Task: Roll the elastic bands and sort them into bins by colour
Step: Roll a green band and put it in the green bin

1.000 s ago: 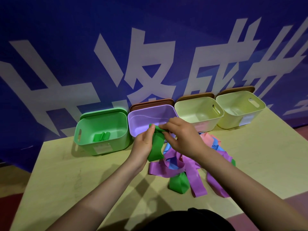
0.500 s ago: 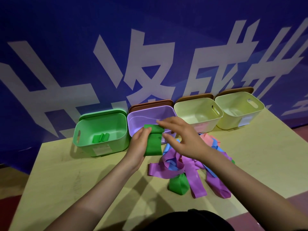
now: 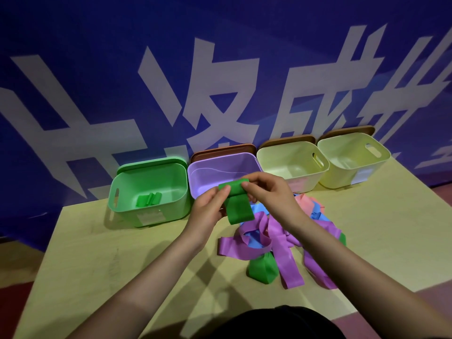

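Observation:
Both my hands hold a green elastic band (image 3: 238,206) in the air, just in front of the purple bin (image 3: 195,177). My left hand (image 3: 208,207) pinches its left top edge, and my right hand (image 3: 270,194) pinches the folded top from the right. The band's lower loop hangs down between them. A heap of loose bands (image 3: 276,243) lies on the table under my right wrist: purple, blue, pink and one more green band (image 3: 263,269). The green bin (image 3: 149,192) at the left holds a rolled green band (image 3: 148,199).
Two pale yellow bins (image 3: 293,165) (image 3: 352,157) stand to the right of the purple one, all in a row against a blue wall with white lettering. Lids stand behind the bins. The wooden table (image 3: 110,253) ends near the left and right frame edges.
The hanging part of the green band has shortened as its top was folded over. My right hand lifted off, then came back onto the folded top. Both hands stayed in front of the purple bin.

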Tool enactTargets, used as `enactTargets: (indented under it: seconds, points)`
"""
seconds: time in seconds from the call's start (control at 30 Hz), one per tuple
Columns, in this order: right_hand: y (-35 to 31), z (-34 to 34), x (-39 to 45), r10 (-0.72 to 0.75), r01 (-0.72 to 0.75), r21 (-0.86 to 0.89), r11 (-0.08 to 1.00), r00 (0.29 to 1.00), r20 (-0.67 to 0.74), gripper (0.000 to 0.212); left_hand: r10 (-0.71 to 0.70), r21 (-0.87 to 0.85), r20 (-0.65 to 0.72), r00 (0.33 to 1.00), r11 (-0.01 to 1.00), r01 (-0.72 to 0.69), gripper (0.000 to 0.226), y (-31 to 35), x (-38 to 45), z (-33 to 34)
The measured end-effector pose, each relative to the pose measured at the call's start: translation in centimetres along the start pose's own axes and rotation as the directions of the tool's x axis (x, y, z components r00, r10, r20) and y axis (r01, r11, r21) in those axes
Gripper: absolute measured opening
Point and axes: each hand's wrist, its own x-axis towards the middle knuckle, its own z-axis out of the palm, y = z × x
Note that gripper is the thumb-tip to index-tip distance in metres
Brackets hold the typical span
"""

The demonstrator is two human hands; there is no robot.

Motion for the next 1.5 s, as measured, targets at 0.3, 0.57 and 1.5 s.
enactTargets:
  seconds: [0.3,0.57,1.5]
  points:
    - [0.1,-0.1,0.4,0.04,-0.039,-0.021,0.999,0.995,0.094,0.015,0.062,0.083,-0.072,0.995,0.995,-0.056,0.016,-0.6,0.7,-0.4]
    - [0.5,-0.6,0.4,-0.164,0.162,-0.172,0.972,0.987,0.003,0.021,-0.217,-0.136,0.043,0.975,0.966,0.221,0.037,0.3,0.1,0.4]
    - [2.3,-1.4,-0.2,-0.445,0.404,-0.547,0.733,0.893,0.064,0.013,-0.246,-0.126,0.032,0.969,0.961,0.248,0.028,0.5,0.0,1.1]
